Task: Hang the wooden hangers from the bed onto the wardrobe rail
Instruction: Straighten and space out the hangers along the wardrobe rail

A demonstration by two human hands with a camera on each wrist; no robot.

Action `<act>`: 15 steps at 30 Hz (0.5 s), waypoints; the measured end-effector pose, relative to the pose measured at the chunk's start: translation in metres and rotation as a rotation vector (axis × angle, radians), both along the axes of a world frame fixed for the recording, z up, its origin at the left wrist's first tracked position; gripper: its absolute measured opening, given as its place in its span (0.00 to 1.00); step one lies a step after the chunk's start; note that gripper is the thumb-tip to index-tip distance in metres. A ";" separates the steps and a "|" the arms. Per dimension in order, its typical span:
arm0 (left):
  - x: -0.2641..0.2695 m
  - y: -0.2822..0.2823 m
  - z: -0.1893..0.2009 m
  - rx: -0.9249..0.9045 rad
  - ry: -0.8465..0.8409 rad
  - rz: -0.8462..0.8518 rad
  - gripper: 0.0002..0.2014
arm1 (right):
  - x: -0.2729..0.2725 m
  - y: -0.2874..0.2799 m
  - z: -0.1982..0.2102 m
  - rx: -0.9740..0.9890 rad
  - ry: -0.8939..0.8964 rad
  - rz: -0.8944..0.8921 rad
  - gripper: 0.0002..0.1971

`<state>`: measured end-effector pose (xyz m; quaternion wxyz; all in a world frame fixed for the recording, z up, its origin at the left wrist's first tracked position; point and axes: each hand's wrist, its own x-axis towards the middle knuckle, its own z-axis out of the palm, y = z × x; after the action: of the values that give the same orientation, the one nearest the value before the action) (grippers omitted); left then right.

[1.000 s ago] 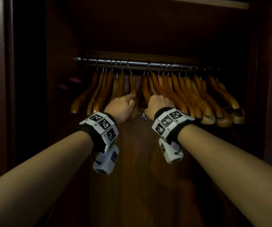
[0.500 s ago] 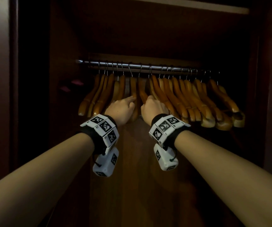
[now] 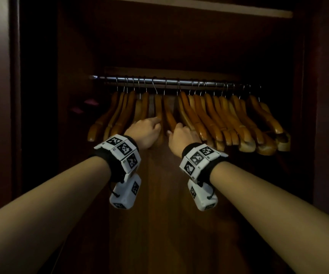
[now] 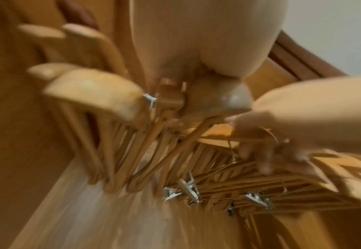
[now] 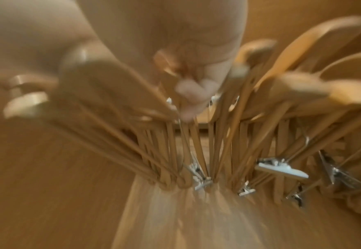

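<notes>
Several wooden hangers (image 3: 209, 117) with metal hooks hang in a row on the chrome wardrobe rail (image 3: 171, 82). My left hand (image 3: 156, 122) reaches into the gap in the middle of the row and curls its fingers on the lower arm of one hanger (image 3: 158, 107). Just to its right, my right hand (image 3: 171, 131) grips the neighbouring hanger (image 3: 169, 115). The blurred left wrist view shows my left hand (image 4: 207, 104) curled round a hanger end. Among thin hanger bars, the right wrist view shows the bent fingers of my right hand (image 5: 190, 97). The bed is out of view.
The wardrobe interior is dark wood, with a side panel (image 3: 39, 115) at the left and a back panel (image 3: 159, 214) below the hangers. Metal clips (image 5: 281, 168) hang from some hanger bars. The rail holds packed hangers to the right and a smaller group (image 3: 118, 115) to the left.
My right hand has moved left towards my left hand, bringing one hanger away from the right group. The left hand has stayed about where it was.
</notes>
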<state>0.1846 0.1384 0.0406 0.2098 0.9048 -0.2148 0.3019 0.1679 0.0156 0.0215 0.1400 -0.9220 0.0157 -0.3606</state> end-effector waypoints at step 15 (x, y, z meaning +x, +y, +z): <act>0.005 -0.041 0.017 0.119 -0.004 0.281 0.39 | -0.013 -0.041 0.014 0.063 -0.080 -0.005 0.19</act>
<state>0.1896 0.0973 0.0579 0.1110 0.9362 -0.1042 0.3168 0.1546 -0.0254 0.0358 0.1686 -0.9019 0.0236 -0.3969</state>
